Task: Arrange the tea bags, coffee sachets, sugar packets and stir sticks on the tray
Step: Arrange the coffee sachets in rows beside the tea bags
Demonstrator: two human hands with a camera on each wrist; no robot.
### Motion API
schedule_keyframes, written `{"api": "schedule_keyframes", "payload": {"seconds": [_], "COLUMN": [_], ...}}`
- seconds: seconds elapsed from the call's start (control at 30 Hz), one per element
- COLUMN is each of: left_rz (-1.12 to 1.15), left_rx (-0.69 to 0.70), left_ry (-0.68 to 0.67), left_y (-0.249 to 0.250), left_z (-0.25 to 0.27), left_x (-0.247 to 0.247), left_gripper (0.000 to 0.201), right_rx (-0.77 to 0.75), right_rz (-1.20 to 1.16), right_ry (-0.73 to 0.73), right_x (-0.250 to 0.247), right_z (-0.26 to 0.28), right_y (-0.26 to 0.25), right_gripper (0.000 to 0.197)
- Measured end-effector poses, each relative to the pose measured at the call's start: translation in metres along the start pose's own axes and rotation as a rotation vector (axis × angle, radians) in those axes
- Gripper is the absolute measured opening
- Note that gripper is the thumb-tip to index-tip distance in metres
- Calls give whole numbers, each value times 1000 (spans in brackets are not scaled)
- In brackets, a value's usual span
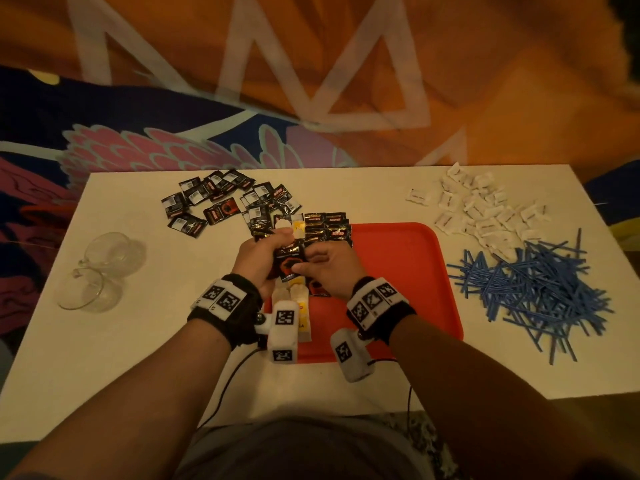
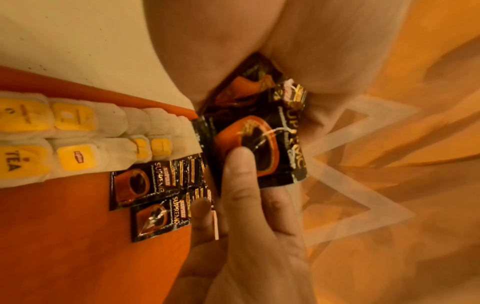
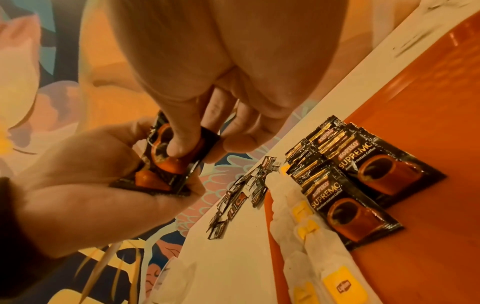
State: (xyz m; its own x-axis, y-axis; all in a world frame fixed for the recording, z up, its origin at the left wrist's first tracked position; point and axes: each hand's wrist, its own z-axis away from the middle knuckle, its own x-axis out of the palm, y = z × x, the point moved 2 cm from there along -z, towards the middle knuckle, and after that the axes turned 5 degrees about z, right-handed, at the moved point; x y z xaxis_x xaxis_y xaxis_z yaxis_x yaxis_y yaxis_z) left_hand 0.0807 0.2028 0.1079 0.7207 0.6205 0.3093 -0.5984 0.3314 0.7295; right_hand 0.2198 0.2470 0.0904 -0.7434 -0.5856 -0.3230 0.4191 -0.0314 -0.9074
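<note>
Above the near-left part of the red tray (image 1: 415,271), my left hand (image 1: 268,254) grips a small stack of black coffee sachets (image 1: 290,265). My right hand (image 1: 311,266) pinches the top sachet (image 3: 170,158) of that stack between thumb and fingers. Rows of coffee sachets (image 3: 363,174) lie on the tray beside two rows of tea bags (image 2: 78,133) with yellow tags along its left edge. More loose coffee sachets (image 1: 214,202) lie on the table at the back left. White sugar packets (image 1: 485,213) and blue stir sticks (image 1: 530,292) are heaped on the table right of the tray.
Two glass cups (image 1: 100,271) lie on their sides at the table's left. The tray's right half (image 1: 408,306) shows bare red surface. A patterned orange and blue cloth (image 1: 311,81) lies beyond the white table's far edge.
</note>
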Motion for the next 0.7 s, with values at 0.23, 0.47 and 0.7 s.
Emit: {"api": "schedule_keyframes", "payload": {"seconds": [0.23,0.47,0.7], "left_rz": [68,145,-48], "left_rx": [-26,-176,-84], "left_ry": [-41,-75,-128], "left_y": [-4,-7,-10], "left_z": [5,10,7], "left_x": [-5,-3,-1], "left_gripper": [15,20,14], "right_rx": [-9,-6,39], "right_rz": [-3,-62,42], "right_ry": [74,52,24], "right_x": [-3,-6,-12], "right_z": [4,7,8], "right_y": [5,8,19], "right_gripper": [21,16,17]}}
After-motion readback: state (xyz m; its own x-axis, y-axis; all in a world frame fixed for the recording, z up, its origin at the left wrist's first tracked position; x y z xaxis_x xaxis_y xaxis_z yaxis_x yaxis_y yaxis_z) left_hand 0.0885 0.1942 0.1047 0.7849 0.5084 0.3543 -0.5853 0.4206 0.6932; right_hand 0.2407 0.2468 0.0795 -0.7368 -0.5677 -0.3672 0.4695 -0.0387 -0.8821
